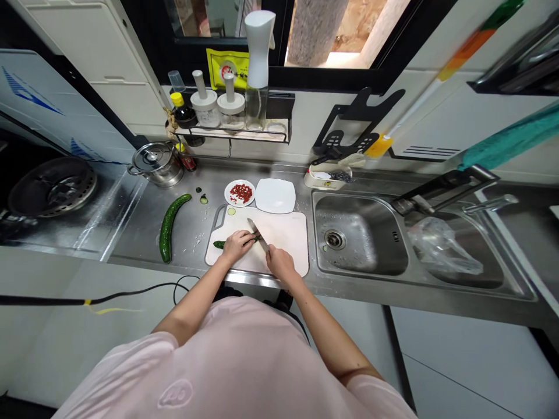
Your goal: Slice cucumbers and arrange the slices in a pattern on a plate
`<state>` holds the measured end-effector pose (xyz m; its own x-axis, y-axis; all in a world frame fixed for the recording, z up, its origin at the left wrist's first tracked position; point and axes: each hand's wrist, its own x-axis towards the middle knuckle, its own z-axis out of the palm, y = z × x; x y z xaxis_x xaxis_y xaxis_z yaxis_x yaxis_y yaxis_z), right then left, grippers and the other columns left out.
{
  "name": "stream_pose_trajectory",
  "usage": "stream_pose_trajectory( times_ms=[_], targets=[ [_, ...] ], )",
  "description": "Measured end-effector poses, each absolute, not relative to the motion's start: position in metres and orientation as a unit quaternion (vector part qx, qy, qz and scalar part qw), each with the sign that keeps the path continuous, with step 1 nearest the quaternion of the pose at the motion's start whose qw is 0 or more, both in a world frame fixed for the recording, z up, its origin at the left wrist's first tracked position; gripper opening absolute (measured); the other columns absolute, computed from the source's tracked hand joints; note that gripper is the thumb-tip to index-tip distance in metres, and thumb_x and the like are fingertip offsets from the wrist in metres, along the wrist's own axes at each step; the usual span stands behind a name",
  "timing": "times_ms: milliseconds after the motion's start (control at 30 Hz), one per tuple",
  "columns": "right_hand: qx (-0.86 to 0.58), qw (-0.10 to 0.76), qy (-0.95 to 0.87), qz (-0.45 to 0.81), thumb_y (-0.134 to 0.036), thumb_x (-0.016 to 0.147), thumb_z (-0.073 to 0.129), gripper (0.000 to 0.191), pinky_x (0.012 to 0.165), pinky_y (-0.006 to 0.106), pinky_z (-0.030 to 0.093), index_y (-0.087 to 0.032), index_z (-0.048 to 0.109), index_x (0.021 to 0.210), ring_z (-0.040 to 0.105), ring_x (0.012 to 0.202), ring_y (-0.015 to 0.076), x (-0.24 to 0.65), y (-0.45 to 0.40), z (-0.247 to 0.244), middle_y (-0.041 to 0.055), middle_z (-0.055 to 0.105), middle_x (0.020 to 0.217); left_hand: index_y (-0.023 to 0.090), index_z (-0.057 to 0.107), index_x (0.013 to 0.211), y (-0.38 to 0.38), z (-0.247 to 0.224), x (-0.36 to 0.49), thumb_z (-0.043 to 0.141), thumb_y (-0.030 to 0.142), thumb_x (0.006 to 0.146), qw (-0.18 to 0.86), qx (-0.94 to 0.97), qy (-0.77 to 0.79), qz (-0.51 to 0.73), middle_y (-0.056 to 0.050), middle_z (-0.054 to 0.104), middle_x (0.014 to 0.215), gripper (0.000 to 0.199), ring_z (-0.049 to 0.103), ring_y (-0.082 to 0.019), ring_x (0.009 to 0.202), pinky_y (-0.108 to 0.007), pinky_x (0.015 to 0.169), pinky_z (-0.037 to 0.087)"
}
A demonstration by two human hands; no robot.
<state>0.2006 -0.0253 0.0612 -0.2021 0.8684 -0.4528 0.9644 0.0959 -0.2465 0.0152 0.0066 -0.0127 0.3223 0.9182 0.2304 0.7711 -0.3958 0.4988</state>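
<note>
A white cutting board [286,233] lies on the steel counter, with a green cucumber piece [219,244] across its left half. Wrapped over that cucumber is my left hand [238,245], fingers closed on it. My right hand [279,261] grips the handle of a knife [257,234], whose blade points up and left, at the cucumber's right end beside my left fingertips. A pale green slice [231,211] sits near the board's top left corner. Behind the board stand a white plate of chopped red pieces [241,192] and a bare white plate [275,195].
A whole cucumber [168,228] and small green scraps [203,199] lie left of the board. A lidded steel pot [158,163] stands farther back. To the right are a double sink [358,233] and a utensil holder [327,181]; a shelf [262,135] holds jars and bottles.
</note>
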Motion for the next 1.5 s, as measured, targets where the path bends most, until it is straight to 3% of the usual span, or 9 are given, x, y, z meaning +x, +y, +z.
stream_pose_trajectory(
  times_ms=[333, 1500],
  targets=[
    [0.603, 0.118, 0.738, -0.278, -0.022, 0.092, 0.035, 0.023, 0.065, 0.026, 0.035, -0.016, 0.052, 0.106, 0.062, 0.085, 0.0213, 0.216, -0.039, 0.063, 0.0116, 0.066, 0.094, 0.027, 0.068, 0.101, 0.008, -0.014, 0.015, 0.051, 0.033, 0.088, 0.156, 0.795, 0.528, 0.255, -0.004, 0.065, 0.099, 0.023, 0.059, -0.015, 0.092, -0.029, 0.084, 0.047],
    [0.612, 0.09, 0.739, -0.266, -0.019, 0.093, 0.033, 0.025, 0.074, 0.028, 0.04, -0.014, 0.052, 0.109, 0.063, 0.089, 0.0213, 0.19, -0.014, 0.05, 0.013, 0.066, 0.094, 0.025, 0.068, 0.1, 0.01, -0.019, 0.013, 0.053, 0.032, 0.087, 0.154, 0.797, 0.52, 0.268, -0.003, 0.065, 0.098, 0.021, 0.059, -0.015, 0.092, -0.029, 0.084, 0.047]
  ],
)
